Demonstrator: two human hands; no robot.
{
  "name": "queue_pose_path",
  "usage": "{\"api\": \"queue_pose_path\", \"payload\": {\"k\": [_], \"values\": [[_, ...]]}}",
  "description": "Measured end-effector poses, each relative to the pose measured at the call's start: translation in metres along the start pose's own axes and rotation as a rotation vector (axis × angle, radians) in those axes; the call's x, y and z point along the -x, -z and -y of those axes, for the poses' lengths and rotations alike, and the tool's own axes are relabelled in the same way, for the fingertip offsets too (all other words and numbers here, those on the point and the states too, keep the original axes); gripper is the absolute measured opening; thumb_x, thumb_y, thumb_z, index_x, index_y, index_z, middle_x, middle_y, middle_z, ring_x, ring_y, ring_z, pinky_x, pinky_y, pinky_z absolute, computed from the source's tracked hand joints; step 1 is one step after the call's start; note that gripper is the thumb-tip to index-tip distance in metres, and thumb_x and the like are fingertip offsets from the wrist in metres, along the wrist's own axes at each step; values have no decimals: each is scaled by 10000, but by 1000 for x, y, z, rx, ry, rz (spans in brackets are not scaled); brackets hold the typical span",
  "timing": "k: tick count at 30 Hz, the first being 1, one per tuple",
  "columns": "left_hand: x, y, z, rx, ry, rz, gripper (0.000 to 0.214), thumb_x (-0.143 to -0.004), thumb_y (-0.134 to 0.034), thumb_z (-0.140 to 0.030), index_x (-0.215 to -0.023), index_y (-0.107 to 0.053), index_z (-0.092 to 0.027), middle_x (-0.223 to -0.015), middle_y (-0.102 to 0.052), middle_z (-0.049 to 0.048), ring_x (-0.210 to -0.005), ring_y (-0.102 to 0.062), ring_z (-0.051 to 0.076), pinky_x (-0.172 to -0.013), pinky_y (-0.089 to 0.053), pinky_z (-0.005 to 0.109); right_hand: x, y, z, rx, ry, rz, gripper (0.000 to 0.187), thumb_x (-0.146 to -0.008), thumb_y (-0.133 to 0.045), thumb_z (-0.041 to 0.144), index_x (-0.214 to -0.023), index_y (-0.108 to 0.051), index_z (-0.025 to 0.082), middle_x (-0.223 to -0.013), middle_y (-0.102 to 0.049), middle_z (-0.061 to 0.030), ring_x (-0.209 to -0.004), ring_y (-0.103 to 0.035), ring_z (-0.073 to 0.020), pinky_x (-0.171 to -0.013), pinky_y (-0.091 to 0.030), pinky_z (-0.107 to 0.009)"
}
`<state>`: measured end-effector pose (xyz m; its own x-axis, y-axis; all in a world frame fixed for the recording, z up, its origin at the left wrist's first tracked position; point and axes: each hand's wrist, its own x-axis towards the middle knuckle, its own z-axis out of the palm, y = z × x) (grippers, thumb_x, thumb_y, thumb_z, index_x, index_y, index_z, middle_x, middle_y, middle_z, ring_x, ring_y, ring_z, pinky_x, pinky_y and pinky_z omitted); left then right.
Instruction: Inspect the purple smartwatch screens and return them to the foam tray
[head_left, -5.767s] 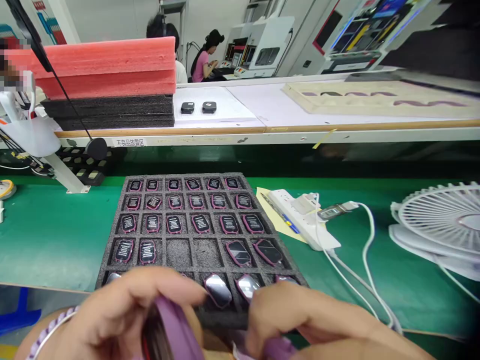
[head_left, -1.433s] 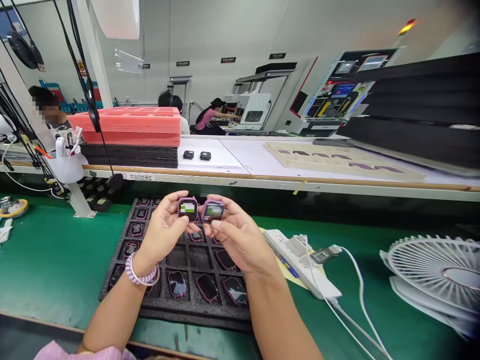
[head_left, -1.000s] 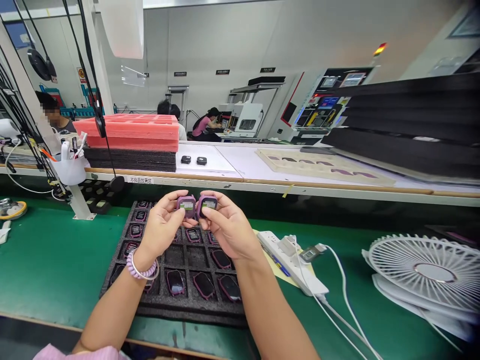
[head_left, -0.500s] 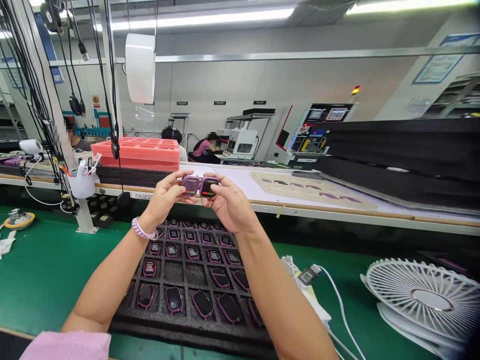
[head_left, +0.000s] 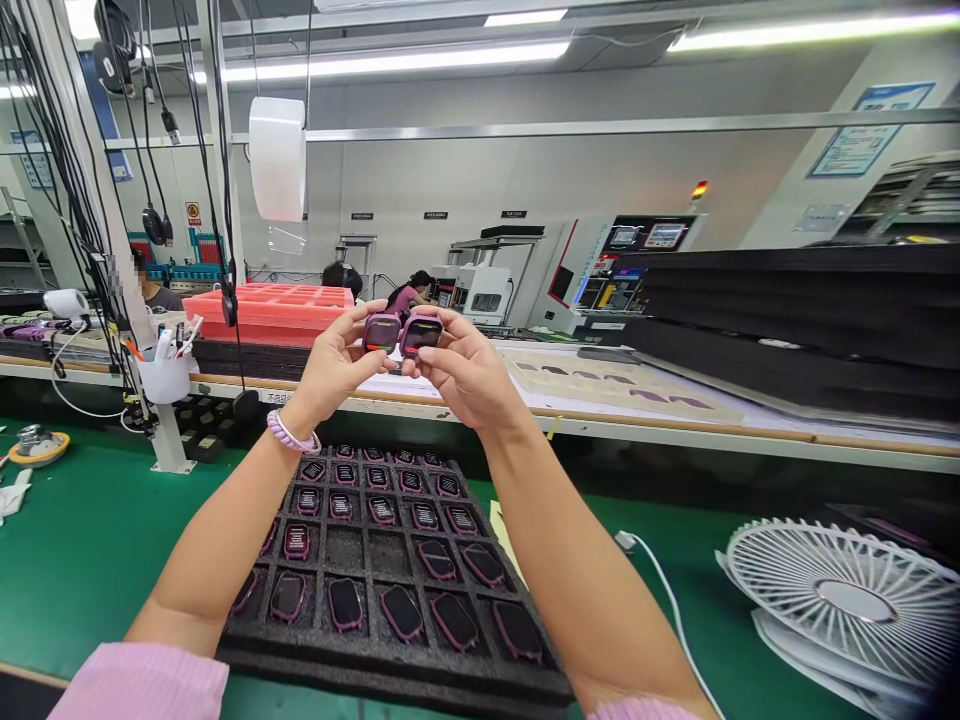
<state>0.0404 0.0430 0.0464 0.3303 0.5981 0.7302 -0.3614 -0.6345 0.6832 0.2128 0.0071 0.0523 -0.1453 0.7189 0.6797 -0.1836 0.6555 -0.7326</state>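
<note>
My left hand (head_left: 335, 365) holds a small purple watch body (head_left: 382, 331) with its lit screen facing me. Right beside it, my right hand (head_left: 465, 375) holds a second purple watch body (head_left: 420, 334), the two almost touching. Both are raised at arm's length above the bench. Below my arms lies a black foam tray (head_left: 352, 660) whose pockets hold several more purple watch bodies; two pockets in the middle are empty.
A white fan (head_left: 847, 600) lies at the right on the green mat (head_left: 82, 540), with a white cable (head_left: 667, 610) beside it. Pink and black foam trays (head_left: 270, 305) sit on the raised shelf behind. Cables hang at the left; people sit in the background.
Both hands went from low over the tray's near edge to holding two watch bodies side by side, then lifted them steadily higher and farther out. The view tilted upward.
</note>
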Motion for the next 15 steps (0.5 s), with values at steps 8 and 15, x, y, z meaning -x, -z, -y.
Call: {"api": "queue_pose_path", "payload": {"k": [8,15], "values": [[2,-1,3,12,7,-55,559,-695,-766,-198,-1225,-587,-211,-906,-643,9,-707,-656,122,-729,-584,265,7,1,-3,-14,-15,25,526,-694,-763,240,-1176,-554,245,-942,-618,-6,-742,-644,-200,-701,-543,-347],[7,1,8,-18,8,-53,544,-719,-745,-227,-1235,-574,-211,-963,-646,28,-707,-643,116,-737,-583,280,11,1,-9,-4,-22,45,544,-727,-813,296,-1200,-549,246,-956,-613,-20,-760,-640,-207,-729,-554,-364]]}}
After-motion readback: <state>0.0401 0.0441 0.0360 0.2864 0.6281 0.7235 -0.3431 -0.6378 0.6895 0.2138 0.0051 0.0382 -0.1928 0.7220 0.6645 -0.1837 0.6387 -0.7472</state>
